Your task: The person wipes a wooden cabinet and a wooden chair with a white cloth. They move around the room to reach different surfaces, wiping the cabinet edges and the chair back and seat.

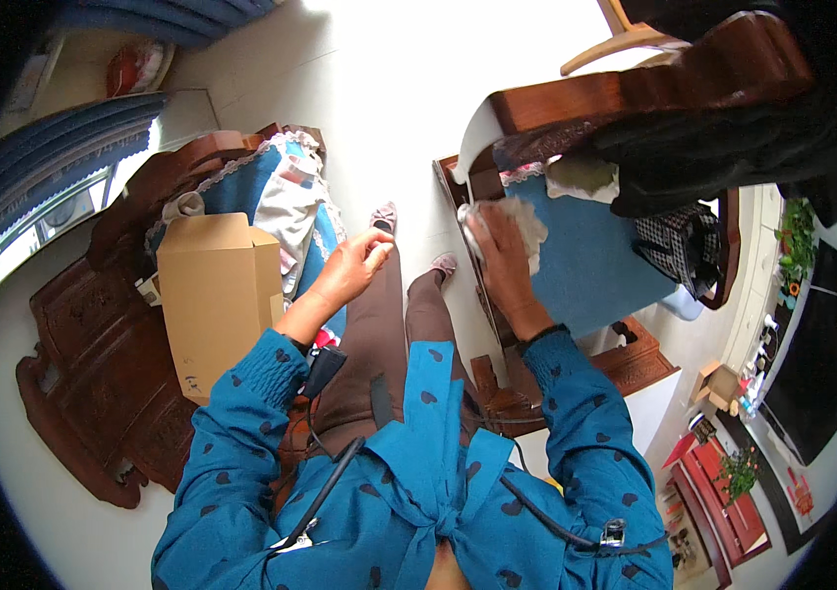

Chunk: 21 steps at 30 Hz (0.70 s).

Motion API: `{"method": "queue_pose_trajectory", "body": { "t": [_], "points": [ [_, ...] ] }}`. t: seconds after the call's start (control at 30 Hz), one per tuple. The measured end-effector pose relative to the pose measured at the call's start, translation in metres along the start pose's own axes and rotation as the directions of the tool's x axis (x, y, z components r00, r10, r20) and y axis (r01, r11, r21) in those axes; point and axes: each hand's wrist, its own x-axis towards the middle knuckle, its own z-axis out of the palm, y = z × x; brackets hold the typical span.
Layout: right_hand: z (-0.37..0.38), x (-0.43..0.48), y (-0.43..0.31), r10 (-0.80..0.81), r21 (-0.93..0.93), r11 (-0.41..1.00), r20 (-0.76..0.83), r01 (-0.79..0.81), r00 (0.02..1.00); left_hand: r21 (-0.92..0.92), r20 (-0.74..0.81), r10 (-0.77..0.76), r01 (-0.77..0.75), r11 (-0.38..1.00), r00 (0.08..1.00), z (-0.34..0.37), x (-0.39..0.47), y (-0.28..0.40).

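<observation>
My right hand (504, 254) holds a white cloth (532, 228) bunched under its palm and fingers. The cloth lies over the front wooden edge of a dark carved seat, beside its blue cushion (573, 273). In mid-air above my leg is my left hand (355, 267), fingers curled in and thumb against them, with nothing visible in it. Left of that hand, a cardboard box (215, 295) rests on a carved wooden sofa (116, 361). A white garment or cloth (288, 210) lies on the sofa's blue lace-edged cushion (230, 181).
Dark clothing (684, 158) hangs over the right seat's wooden arm (580, 103). A checked bag (684, 247) and a pale folded cloth (584, 179) lie on its cushion. Cables (330, 483) run across my shirt. Farther right are a red cabinet (728, 494) and a potted plant (739, 472).
</observation>
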Motion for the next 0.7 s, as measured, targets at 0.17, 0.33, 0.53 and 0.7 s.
{"method": "queue_pose_trajectory", "body": {
  "t": [0.17, 0.33, 0.53, 0.7],
  "points": [
    [-0.02, -0.125, -0.008, 0.005, 0.118, 0.993, 0.032, -0.009, 0.999, -0.057, -0.038, 0.024, -0.026, 0.998, 0.999, -0.024, 0.006, 0.018],
    [-0.012, -0.114, -0.009, 0.044, 0.087, 0.995, -0.063, -0.039, 0.997, -0.098, -0.203, 0.283, -0.307, 0.947, 0.937, -0.051, 0.034, 0.083],
    [0.027, 0.045, -0.01, 0.154, -0.011, 0.986, -0.342, -0.168, 0.927, 0.247, -0.156, 0.704, -0.663, 0.707, 0.693, -0.057, 0.072, 0.208],
    [0.012, -0.015, -0.037, 0.304, -0.005, 0.951, -0.197, -0.311, 0.932, 0.346, 0.108, 0.702, -0.688, 0.638, 0.704, -0.043, 0.104, 0.267]
  ]
}}
